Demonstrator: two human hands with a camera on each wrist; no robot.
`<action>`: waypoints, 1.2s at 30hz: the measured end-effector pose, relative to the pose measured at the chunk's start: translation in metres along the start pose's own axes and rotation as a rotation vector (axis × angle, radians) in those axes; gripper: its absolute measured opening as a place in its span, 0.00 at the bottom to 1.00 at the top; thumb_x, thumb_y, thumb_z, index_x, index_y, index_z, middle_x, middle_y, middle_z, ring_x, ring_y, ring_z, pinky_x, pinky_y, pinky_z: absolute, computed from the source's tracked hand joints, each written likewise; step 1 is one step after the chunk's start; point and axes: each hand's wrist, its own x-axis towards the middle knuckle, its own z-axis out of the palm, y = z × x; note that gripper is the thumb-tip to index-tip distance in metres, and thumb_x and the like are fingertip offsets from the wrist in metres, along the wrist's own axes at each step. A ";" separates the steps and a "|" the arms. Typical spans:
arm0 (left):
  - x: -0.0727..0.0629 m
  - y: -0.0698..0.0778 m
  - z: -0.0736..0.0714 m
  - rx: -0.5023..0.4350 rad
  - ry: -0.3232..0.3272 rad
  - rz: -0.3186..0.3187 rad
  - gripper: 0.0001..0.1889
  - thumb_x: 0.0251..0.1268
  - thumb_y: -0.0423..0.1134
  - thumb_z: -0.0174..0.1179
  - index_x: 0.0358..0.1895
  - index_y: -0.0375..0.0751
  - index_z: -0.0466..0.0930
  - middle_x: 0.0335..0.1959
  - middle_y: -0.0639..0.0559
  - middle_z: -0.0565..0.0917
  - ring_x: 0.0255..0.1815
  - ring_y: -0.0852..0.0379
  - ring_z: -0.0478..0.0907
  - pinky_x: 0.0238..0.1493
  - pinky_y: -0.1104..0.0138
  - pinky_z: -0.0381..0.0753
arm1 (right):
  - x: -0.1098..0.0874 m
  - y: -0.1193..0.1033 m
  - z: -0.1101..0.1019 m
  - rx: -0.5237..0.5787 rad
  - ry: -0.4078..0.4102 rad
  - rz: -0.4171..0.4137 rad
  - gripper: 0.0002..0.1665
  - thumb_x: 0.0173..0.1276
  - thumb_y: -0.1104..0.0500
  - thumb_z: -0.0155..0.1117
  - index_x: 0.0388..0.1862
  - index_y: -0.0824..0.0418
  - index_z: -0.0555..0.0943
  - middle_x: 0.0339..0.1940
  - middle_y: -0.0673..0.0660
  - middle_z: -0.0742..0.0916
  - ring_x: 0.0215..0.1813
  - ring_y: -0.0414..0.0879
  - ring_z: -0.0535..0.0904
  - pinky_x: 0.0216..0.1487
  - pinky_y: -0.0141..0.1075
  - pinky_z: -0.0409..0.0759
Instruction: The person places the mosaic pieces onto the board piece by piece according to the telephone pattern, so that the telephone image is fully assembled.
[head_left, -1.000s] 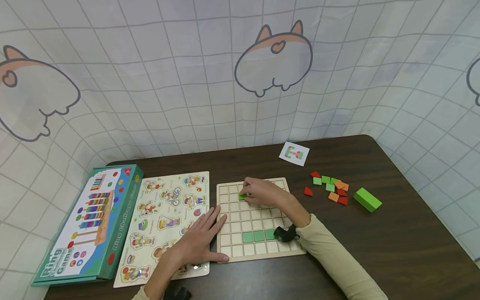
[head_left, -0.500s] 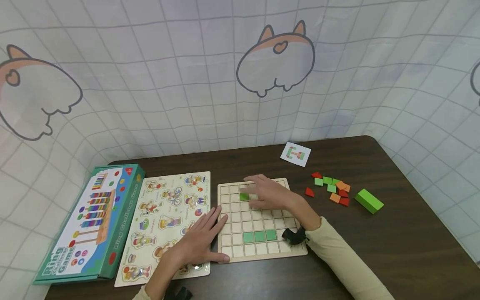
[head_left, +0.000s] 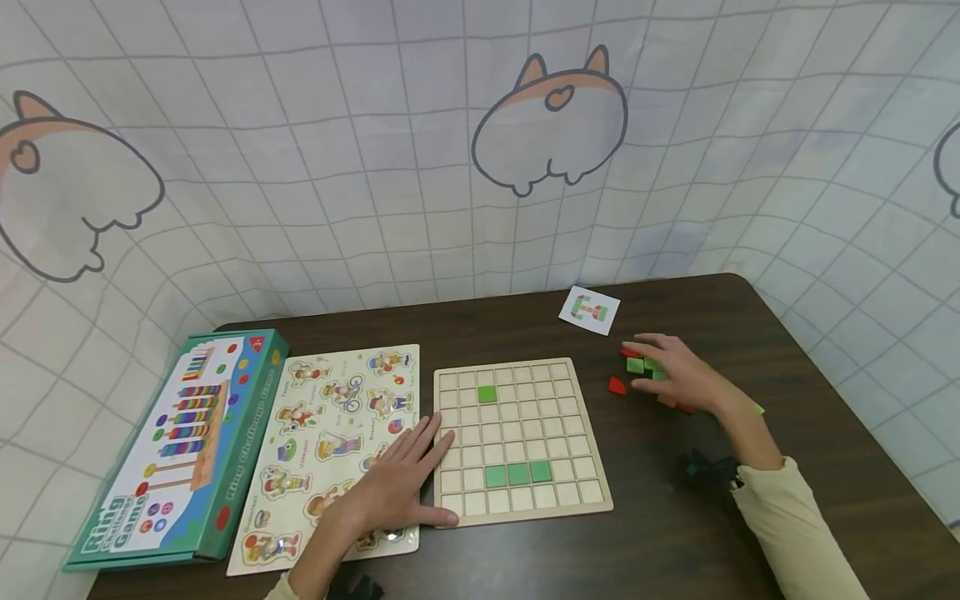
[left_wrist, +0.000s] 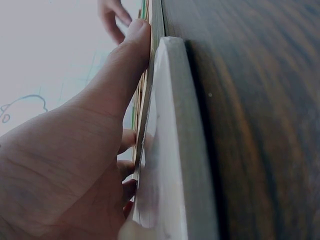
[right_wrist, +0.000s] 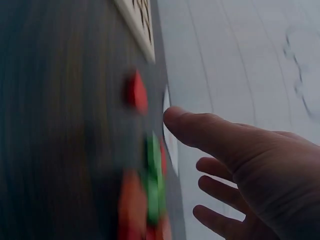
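Note:
My left hand (head_left: 397, 479) lies with straight, spread fingers at the left edge of a wooden grid board (head_left: 525, 521), fingertips and thumb touching its frame. On the board, a light green square tile (head_left: 487, 394) sits in an upper cell, and three darker green tiles (head_left: 518, 474) stand in a row lower down. My right hand (head_left: 686, 377) hovers over the loose tiles, fingers apart and holding nothing; it partly hides them. Among these are a green tile (head_left: 635, 366) and, nearer the board, a red piece (head_left: 617, 385). The right wrist view shows a red piece (right_wrist: 137, 93) below the thumb.
A patterned card (head_left: 589, 310) lies behind the board. To the left are a wooden picture puzzle (head_left: 337, 417) partly under my left hand and a teal game box (head_left: 180, 450). A green block (head_left: 759, 408) is mostly hidden behind my right wrist.
My right hand has let go of the light green tile, which stays in its cell, and moved right to the loose tiles. The left hand has kept its place.

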 end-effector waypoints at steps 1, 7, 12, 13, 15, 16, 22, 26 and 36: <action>0.000 0.000 0.000 0.001 -0.001 0.000 0.55 0.53 0.70 0.61 0.79 0.47 0.47 0.81 0.42 0.40 0.81 0.41 0.40 0.78 0.45 0.50 | -0.006 0.008 -0.004 0.005 -0.004 0.030 0.37 0.66 0.54 0.67 0.70 0.66 0.68 0.69 0.73 0.68 0.68 0.72 0.61 0.63 0.68 0.64; 0.000 -0.001 0.001 -0.003 0.002 0.009 0.55 0.53 0.70 0.61 0.79 0.46 0.48 0.81 0.42 0.41 0.81 0.40 0.41 0.77 0.45 0.50 | -0.026 0.036 -0.020 0.020 0.004 0.072 0.37 0.65 0.55 0.68 0.68 0.70 0.68 0.67 0.75 0.70 0.67 0.72 0.63 0.63 0.69 0.63; 0.000 -0.001 0.001 -0.005 0.005 0.006 0.55 0.53 0.70 0.61 0.79 0.46 0.47 0.81 0.42 0.41 0.81 0.41 0.41 0.77 0.45 0.50 | -0.027 0.040 -0.025 0.036 -0.010 0.090 0.38 0.64 0.53 0.68 0.68 0.69 0.68 0.67 0.75 0.69 0.67 0.73 0.62 0.63 0.70 0.63; 0.001 -0.001 0.001 -0.004 0.006 0.005 0.55 0.53 0.70 0.61 0.79 0.46 0.47 0.81 0.42 0.41 0.81 0.41 0.41 0.77 0.45 0.50 | -0.026 0.041 -0.025 0.038 -0.018 0.092 0.38 0.65 0.53 0.68 0.68 0.69 0.68 0.67 0.75 0.70 0.67 0.73 0.62 0.63 0.70 0.63; 0.001 -0.001 0.001 -0.001 0.008 0.006 0.55 0.52 0.70 0.61 0.78 0.46 0.48 0.81 0.42 0.41 0.81 0.41 0.41 0.77 0.45 0.50 | -0.024 0.040 -0.023 0.040 -0.035 0.085 0.37 0.65 0.53 0.68 0.68 0.69 0.69 0.67 0.75 0.70 0.67 0.72 0.63 0.63 0.70 0.64; 0.001 -0.001 0.001 0.001 0.008 0.006 0.55 0.53 0.70 0.61 0.78 0.46 0.48 0.81 0.42 0.41 0.81 0.41 0.40 0.77 0.45 0.50 | -0.022 0.040 -0.021 0.045 -0.045 0.083 0.37 0.65 0.53 0.67 0.68 0.69 0.69 0.67 0.75 0.71 0.67 0.72 0.63 0.63 0.69 0.64; 0.003 -0.001 0.001 0.002 0.005 0.004 0.55 0.52 0.70 0.61 0.79 0.46 0.47 0.81 0.42 0.40 0.81 0.41 0.40 0.77 0.45 0.50 | -0.013 0.036 -0.006 -0.026 -0.035 0.066 0.26 0.68 0.54 0.64 0.59 0.69 0.78 0.61 0.74 0.77 0.63 0.71 0.70 0.62 0.65 0.69; 0.004 -0.001 0.000 0.011 0.002 0.005 0.56 0.52 0.71 0.61 0.79 0.47 0.47 0.81 0.42 0.40 0.81 0.41 0.40 0.77 0.45 0.50 | -0.008 0.029 0.004 -0.095 0.048 0.111 0.17 0.67 0.57 0.64 0.48 0.69 0.83 0.53 0.71 0.83 0.54 0.66 0.78 0.55 0.60 0.77; 0.001 0.001 0.000 0.028 0.016 0.001 0.56 0.51 0.71 0.61 0.78 0.45 0.49 0.81 0.41 0.43 0.81 0.41 0.42 0.77 0.45 0.52 | 0.000 0.011 0.014 -0.214 0.178 0.221 0.08 0.63 0.62 0.66 0.39 0.64 0.85 0.43 0.64 0.86 0.45 0.60 0.78 0.42 0.53 0.80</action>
